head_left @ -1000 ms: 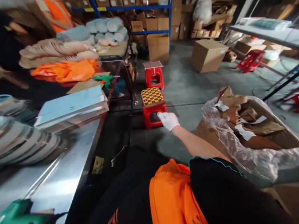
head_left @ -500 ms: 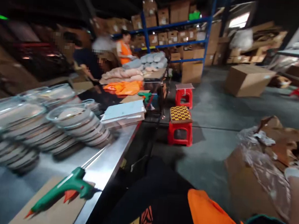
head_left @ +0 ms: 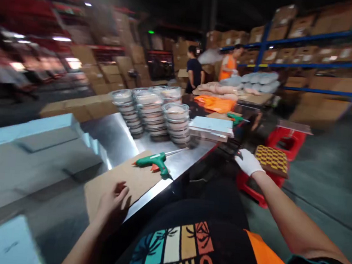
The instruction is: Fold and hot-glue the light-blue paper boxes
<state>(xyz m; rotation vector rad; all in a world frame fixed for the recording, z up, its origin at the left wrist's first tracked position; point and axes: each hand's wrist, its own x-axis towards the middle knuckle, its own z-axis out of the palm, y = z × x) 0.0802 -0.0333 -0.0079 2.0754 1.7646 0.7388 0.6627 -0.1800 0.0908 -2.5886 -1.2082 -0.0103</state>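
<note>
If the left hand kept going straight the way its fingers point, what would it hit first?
Probably the green glue gun, lying ahead of the left hand. Depth is unclear, so its fingers might brush the cardboard sheet under the gun first.

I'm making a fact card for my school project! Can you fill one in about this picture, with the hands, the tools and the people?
Left hand: bare, near the brown board; touching or not, hard to tell
Right hand: white glove, near a red stool with a yellow-checked top; anything held is unclear
Tool: green glue gun, lying on the board
Table: shiny metal
On table: stacks of round containers
Other people: at least two, one in a dark shirt, one in an orange vest
</note>
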